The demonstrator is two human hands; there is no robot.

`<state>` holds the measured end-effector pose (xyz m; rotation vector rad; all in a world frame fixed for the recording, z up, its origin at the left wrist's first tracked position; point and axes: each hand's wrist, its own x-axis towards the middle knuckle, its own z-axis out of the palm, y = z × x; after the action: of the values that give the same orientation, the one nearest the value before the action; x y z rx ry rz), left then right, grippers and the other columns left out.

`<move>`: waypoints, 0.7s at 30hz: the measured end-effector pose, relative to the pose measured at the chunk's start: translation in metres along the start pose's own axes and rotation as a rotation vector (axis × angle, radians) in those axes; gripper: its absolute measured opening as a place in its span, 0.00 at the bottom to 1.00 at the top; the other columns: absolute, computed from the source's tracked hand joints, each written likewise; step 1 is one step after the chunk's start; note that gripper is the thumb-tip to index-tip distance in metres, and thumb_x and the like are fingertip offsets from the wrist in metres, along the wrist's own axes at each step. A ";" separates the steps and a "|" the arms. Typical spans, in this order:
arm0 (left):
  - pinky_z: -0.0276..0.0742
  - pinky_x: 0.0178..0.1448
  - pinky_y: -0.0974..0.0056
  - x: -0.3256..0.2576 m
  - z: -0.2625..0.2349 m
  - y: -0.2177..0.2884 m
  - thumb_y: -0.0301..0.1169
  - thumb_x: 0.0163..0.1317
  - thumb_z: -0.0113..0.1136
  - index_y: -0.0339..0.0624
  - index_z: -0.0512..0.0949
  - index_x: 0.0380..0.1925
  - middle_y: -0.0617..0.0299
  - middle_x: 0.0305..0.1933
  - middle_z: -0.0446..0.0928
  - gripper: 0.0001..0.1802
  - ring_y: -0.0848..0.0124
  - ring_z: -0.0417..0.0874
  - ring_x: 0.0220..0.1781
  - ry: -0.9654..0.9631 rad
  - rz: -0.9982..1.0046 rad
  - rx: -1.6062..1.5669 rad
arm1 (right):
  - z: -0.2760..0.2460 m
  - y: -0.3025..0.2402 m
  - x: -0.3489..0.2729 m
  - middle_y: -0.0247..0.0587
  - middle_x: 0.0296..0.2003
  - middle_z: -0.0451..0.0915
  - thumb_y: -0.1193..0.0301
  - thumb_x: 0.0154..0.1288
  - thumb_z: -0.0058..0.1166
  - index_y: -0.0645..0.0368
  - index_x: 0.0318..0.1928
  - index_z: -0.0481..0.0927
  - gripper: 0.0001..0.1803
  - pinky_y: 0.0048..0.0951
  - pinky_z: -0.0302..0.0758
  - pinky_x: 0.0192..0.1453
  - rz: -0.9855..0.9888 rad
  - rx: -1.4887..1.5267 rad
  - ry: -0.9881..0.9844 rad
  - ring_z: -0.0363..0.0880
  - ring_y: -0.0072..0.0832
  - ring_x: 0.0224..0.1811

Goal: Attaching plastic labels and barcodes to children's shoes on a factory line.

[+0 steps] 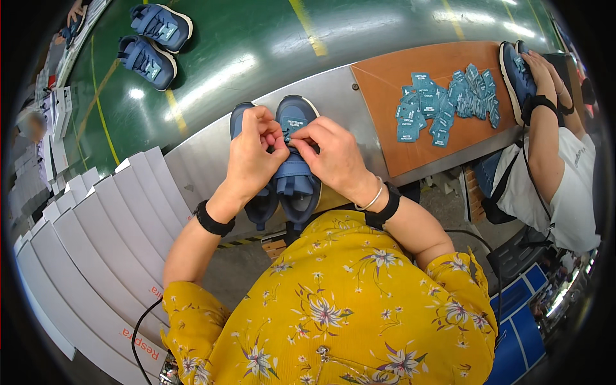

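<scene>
We see a flat, brown rectangular board (pixel 385 83) right of our fingers, and two navy-blue fabric shoes (pixel 295 169) beneath them. Our left hand (pixel 252 151) and right hand (pixel 330 154) curl, thumbs near forefingers, gripping we cannot tell what; just beyond the fingertips lies a square teal tag (pixel 294 122).

I read bright light, seemingly overhead | white glare streaks on green surface (pixel 256 48) | centre looks sharp to me | white cartons (pixel 115 244) bend toward the rim | black vignette, soft far-left edge
</scene>
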<state>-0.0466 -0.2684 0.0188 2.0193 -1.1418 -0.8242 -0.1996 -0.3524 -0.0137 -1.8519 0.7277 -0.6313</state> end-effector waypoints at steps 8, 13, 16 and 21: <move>0.73 0.38 0.73 0.006 -0.010 -0.007 0.16 0.58 0.66 0.39 0.73 0.48 0.65 0.34 0.79 0.20 0.79 0.75 0.32 -0.157 -0.026 -0.097 | -0.008 0.003 0.004 0.41 0.33 0.81 0.76 0.58 0.69 0.62 0.37 0.83 0.09 0.33 0.81 0.39 0.178 0.138 -0.055 0.83 0.36 0.32; 0.72 0.39 0.76 0.006 -0.014 -0.007 0.17 0.60 0.67 0.38 0.77 0.48 0.67 0.36 0.79 0.16 0.83 0.75 0.35 -0.169 -0.061 -0.157 | -0.007 0.007 0.007 0.37 0.33 0.83 0.75 0.59 0.71 0.62 0.41 0.83 0.11 0.24 0.79 0.38 0.364 0.211 -0.084 0.80 0.21 0.30; 0.72 0.40 0.75 0.013 -0.018 -0.003 0.19 0.58 0.70 0.38 0.81 0.44 0.67 0.35 0.79 0.14 0.82 0.75 0.36 -0.252 -0.144 -0.197 | -0.014 0.027 0.002 0.33 0.35 0.83 0.75 0.64 0.68 0.61 0.46 0.83 0.11 0.21 0.78 0.39 0.418 0.448 -0.162 0.78 0.16 0.32; 0.75 0.40 0.73 0.015 -0.015 0.003 0.22 0.56 0.74 0.38 0.86 0.34 0.68 0.34 0.77 0.07 0.80 0.76 0.34 -0.253 -0.135 -0.113 | -0.017 0.037 -0.006 0.31 0.37 0.83 0.75 0.67 0.63 0.62 0.51 0.81 0.13 0.19 0.77 0.44 0.487 0.552 -0.114 0.78 0.14 0.37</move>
<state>-0.0303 -0.2792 0.0268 1.9543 -1.0746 -1.2139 -0.2229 -0.3694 -0.0425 -1.1377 0.7957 -0.3540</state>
